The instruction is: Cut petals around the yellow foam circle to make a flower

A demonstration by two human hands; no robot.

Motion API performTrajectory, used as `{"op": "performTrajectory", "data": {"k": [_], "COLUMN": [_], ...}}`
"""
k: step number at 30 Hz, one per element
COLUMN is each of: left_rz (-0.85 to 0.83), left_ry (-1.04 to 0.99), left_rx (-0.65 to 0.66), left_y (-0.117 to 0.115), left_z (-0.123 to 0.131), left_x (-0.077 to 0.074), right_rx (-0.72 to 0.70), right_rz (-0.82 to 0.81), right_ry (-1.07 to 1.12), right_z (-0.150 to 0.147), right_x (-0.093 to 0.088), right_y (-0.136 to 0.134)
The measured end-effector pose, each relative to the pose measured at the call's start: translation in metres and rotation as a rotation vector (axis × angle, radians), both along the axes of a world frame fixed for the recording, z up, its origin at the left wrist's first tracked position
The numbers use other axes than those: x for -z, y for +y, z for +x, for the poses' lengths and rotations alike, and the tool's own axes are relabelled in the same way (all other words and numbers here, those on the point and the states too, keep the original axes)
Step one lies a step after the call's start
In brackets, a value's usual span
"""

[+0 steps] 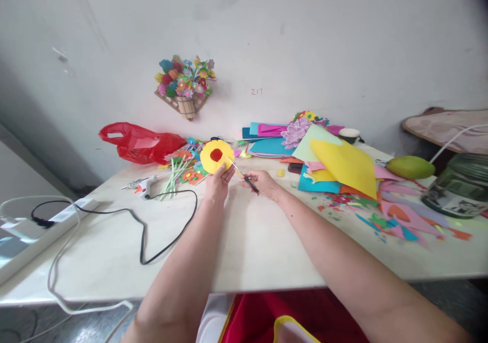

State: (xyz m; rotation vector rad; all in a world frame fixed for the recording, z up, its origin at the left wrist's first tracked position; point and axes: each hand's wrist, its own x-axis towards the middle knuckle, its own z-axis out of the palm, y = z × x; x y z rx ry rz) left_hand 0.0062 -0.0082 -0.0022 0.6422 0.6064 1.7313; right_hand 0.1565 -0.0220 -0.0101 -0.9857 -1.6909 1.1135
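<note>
Left hand (217, 184) pinching yellow paper flower (213, 156), right hand (265, 183) gripping thin tool (249, 182), wall basket (186, 108) holding craft flowers (185, 76)

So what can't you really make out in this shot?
Head view only:
1. thin dark tool in the right hand: too small to name.
2. left hand: fingertips hidden behind the yellow foam flower it holds.
3. glass jar: cut by the right edge.
4. red wall writing: too small to read.
</note>
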Motion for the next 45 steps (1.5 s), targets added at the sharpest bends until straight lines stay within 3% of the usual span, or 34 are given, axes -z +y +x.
{"op": "performTrajectory", "data": {"k": [15, 45], "left_rz": [0.002, -0.025], "left_ry": [-0.067, -0.099], "left_rx": [-0.03, 0.007], "left_y": [0.0005, 0.0002], "left_z": [0.0074, 0.0077], "left_x": [-0.0009, -0.0013], "right_rx": [0.243, 0.309], "right_rz": [0.227, 0.25], "right_ry": [-0.235, -0.309], "right_z": [-0.0066, -0.0088], "right_x": [0.0041, 0.0017], "right_y": [0.0013, 0.0006]}}
